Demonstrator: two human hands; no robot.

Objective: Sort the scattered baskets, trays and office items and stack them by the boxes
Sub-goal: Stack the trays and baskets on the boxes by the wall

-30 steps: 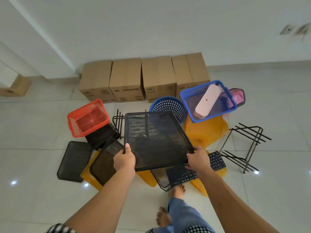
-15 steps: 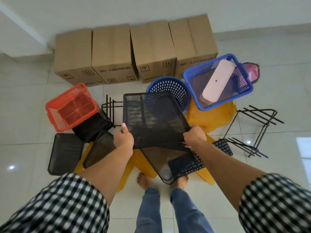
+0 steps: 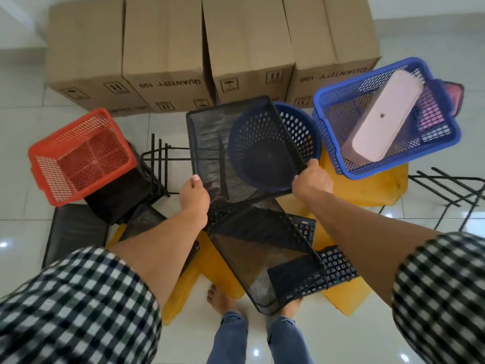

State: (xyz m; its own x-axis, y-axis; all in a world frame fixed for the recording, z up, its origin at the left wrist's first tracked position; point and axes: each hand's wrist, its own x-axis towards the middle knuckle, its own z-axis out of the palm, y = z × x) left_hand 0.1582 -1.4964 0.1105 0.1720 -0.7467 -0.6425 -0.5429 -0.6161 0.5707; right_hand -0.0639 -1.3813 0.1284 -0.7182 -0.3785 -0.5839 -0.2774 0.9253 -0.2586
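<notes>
Mesh tray [image 3: 236, 143] gripped by my left hand [image 3: 194, 195] and right hand [image 3: 312, 179], heading twelve o'clock toward the cardboard boxes [image 3: 204, 48]; I judge nothing stacked yet, baskets scattered.

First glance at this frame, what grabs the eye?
Dead centre, both hands, left hand and right hand, hold a black mesh tray by its near corners, above the clutter. The colours come next: a red basket at left, a blue rectangular basket with a pale brush in it at right, and a round blue basket seen partly through the mesh. Behind them stands a row of cardboard boxes.
</notes>
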